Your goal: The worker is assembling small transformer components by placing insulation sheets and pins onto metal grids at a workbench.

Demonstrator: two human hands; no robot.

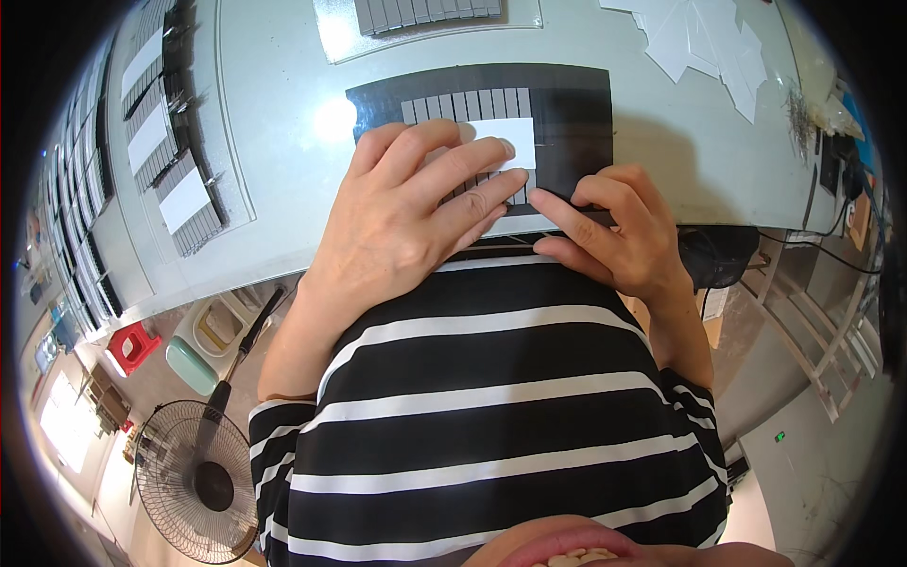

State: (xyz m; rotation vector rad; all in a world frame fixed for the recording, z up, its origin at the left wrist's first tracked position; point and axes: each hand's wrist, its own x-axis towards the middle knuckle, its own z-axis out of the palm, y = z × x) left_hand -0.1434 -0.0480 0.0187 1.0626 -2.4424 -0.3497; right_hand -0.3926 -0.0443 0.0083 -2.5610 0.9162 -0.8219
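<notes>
The left hand (406, 203) lay spread and unclenched, palm down, its fingertips on a white card (520, 137) and the row of grey strips (482, 104) beneath it. The right hand (628, 231) was loosely bent, forefinger and thumb apart, the forefinger's tip at the row's near right corner. The strips thus lay under the left fingers and just left of the right hand, on a dark board (576, 123). Beyond, on the pale table (274, 113), were white paper pieces (704, 42).
</notes>
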